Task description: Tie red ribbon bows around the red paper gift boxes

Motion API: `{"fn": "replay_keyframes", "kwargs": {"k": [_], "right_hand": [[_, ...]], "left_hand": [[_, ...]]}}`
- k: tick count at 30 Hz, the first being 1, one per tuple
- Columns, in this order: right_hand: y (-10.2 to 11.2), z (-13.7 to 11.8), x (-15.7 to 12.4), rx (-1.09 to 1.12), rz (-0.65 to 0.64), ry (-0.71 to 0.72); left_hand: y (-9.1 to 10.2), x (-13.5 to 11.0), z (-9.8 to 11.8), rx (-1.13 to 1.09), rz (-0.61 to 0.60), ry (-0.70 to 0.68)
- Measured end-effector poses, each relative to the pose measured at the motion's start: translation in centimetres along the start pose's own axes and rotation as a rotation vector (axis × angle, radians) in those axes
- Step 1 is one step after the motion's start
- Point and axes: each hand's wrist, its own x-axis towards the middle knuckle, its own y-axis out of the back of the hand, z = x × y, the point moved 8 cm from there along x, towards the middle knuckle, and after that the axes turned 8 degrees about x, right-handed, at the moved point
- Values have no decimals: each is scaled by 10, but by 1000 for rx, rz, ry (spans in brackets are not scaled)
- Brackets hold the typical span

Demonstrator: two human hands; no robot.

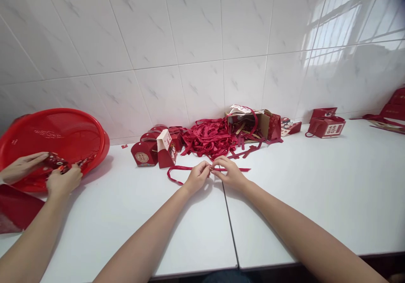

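Both my hands meet over the white table, just in front of a heap of red ribbons (209, 137). My left hand (198, 176) pinches a red ribbon (177, 167), which loops out to the left and lies on the table. Close against it, my right hand (229, 173) has thumb and fingertips closed on the same ribbon, whose free end sticks out to the right. The small piece between my fingertips is mostly hidden. Left of the heap stand small red gift boxes (144, 153), one with a white panel.
At the left a co-worker's hands (65, 179) hold a dark red patterned item at a red plastic basket (106, 141). An open cardboard box (263, 124) with ribbon strips stands behind. Another red gift box (327, 126) sits right. A seam (230, 219) splits the table (300, 202); a tiled wall rises behind.
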Motion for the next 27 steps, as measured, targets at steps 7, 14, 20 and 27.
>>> {"fn": "replay_keyframes", "kwargs": {"k": [7,14,20,27], "right_hand": [[-6,3,-1,21,-48,-33],[-6,-1,-2,-15,-26,-6],[-8,-9,-3,32,-50,31],[-9,-5,-3,81,-106,-1]], "left_hand": [[0,-2,2,33,-43,-19],[3,-7,16,134,-28,-92],[-1,-10,20,172,-66,-112],[-3,-10,18,147,-105,-95]]}}
